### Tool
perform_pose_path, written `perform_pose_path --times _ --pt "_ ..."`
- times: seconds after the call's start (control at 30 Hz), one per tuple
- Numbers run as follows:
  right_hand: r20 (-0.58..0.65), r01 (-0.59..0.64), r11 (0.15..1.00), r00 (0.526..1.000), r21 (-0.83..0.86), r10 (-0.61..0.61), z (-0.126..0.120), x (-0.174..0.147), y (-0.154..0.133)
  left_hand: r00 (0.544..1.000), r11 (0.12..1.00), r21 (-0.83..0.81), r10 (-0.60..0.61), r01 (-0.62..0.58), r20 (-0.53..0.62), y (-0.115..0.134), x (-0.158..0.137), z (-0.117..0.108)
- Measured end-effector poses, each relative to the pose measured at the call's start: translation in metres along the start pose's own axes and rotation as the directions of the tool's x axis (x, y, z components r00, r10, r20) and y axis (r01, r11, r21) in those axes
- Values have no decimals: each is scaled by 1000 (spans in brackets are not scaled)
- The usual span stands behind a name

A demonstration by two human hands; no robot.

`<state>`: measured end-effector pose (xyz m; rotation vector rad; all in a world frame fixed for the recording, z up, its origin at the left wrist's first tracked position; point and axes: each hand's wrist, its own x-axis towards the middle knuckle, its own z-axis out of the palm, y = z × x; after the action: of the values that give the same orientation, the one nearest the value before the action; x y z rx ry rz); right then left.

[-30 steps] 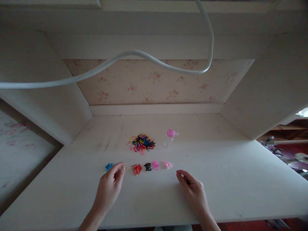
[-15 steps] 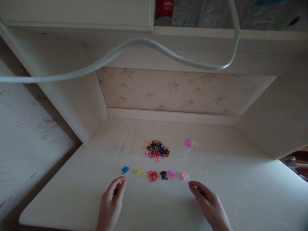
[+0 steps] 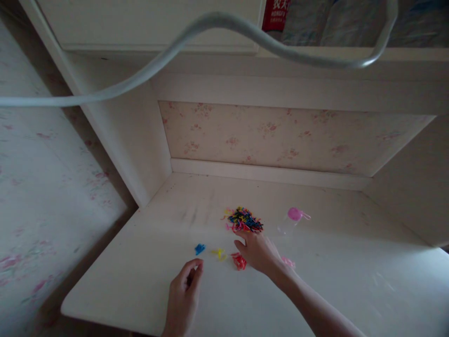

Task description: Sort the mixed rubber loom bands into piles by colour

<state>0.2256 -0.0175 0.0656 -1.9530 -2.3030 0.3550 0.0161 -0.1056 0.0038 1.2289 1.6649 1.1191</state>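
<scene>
My right hand (image 3: pixel 257 249) reaches over the near edge of a heap of mixed small rubber bands (image 3: pixel 250 221). Its thumb and forefinger are apart, with nothing visible between them. My left hand (image 3: pixel 185 285) rests at the front of the desk, thumb and fingertips pinched together, and no object shows in it. Just beyond it lies a small blue bunch of bands (image 3: pixel 199 248). A yellow bunch (image 3: pixel 219 254) and a red bunch (image 3: pixel 239 261) follow in a row. Part of a light pink bunch (image 3: pixel 288 262) shows past my right forearm, which hides the black and bright pink bunches.
A clear container with a pink lid (image 3: pixel 294 214) lies right of the heap on the white desk (image 3: pixel 147 276). A white cable (image 3: pixel 217 21) hangs across the upper view. Overhead, a shelf holds a red package (image 3: pixel 275 16) and clear plastic-wrapped items.
My right hand has moved forward and left from the row's right end to the heap, its fingers parting. My left hand keeps its pinch. The view has shifted left.
</scene>
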Motion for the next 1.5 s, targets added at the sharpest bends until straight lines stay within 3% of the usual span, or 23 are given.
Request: perform_pose_path --times 0.23,0.6,1.1,1.5 --pt "25 14 991 1000 -133 -11 13 39 -25 999 999 28 37 -37 4 0 1 -2" --pt "49 54 977 998 -207 -45 21 54 -28 998 999 19 48 -48 42 -5 3 -3" --pt "62 20 994 998 -106 -14 23 49 -33 995 996 67 60 -65 76 3 1 -2" --pt "52 -22 999 998 26 20 22 45 -13 992 990 97 92 -100 84 6 0 -1"
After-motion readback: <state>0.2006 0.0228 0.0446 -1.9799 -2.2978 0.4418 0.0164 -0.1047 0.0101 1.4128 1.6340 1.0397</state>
